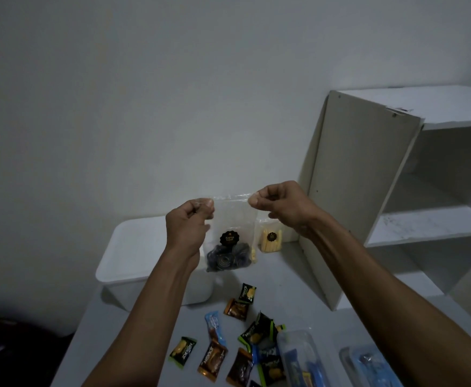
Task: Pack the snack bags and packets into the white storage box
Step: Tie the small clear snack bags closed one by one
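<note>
I hold a clear snack bag [230,247] up in the air by its top edge. My left hand [188,224] pinches its left corner and my right hand [279,206] pinches its right corner. Dark swirled cookies fill the bag's bottom under a black round label. The white storage box [128,261] stands behind my left forearm with its lid on. A second clear bag with yellow sticks [270,240] leans at the back of the table. Several small snack packets [237,339] in green, orange, brown and blue lie scattered on the table in front.
A white open shelf unit [396,191] stands on the right, close to my right arm. Two clear plastic containers with blue items [301,358] sit at the table's front right. A dark object [5,350] lies low at the left, off the table.
</note>
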Action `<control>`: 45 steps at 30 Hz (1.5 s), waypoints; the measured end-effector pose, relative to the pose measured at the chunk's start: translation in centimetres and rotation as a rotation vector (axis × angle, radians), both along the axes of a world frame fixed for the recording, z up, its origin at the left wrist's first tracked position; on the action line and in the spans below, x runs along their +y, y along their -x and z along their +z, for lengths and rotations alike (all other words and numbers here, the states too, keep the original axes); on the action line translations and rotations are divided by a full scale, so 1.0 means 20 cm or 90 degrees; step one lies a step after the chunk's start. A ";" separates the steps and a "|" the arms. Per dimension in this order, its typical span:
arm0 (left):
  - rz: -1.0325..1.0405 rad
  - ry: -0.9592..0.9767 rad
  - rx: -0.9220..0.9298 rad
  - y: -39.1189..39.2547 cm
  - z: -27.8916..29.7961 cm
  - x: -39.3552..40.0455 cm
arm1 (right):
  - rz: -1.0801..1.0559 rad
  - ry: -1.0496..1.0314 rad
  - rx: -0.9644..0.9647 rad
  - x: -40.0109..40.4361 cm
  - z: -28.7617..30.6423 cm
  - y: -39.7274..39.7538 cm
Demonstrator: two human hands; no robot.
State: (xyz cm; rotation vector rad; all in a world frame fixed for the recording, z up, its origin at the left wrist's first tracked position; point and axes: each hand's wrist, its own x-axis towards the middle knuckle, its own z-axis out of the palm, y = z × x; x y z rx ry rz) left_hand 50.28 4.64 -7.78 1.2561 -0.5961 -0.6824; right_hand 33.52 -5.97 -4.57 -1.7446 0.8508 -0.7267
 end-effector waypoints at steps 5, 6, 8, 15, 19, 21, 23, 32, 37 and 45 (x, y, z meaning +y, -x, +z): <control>0.011 0.001 0.041 -0.02 -0.02 0.00 | -0.028 0.005 -0.007 -0.01 -0.02 -0.01; 0.018 0.005 0.049 -0.03 -0.02 0.01 | -0.034 -0.001 -0.012 -0.01 -0.02 0.00; 0.031 0.010 0.043 -0.04 -0.02 0.00 | -0.041 -0.014 -0.022 -0.01 -0.02 0.01; 0.075 0.024 0.015 -0.03 -0.02 -0.03 | -0.070 -0.002 -0.072 0.03 -0.06 -0.03; 0.005 0.014 -0.032 -0.04 -0.03 -0.02 | -0.063 -0.024 -0.067 0.04 -0.06 -0.02; 0.004 0.009 -0.050 -0.02 -0.03 -0.03 | -0.035 -0.023 -0.051 0.05 -0.06 -0.02; 0.017 0.003 -0.059 0.00 -0.04 -0.03 | -0.019 0.004 -0.014 0.06 -0.05 -0.05; 0.012 0.003 -0.090 0.02 -0.05 -0.03 | -0.005 0.036 0.038 0.05 -0.05 -0.08; -0.054 0.005 -0.187 0.01 -0.04 -0.02 | 0.072 0.002 0.087 0.05 0.05 -0.05; -0.038 -0.017 -0.184 0.01 -0.07 -0.02 | 0.139 0.023 0.208 0.02 0.07 -0.03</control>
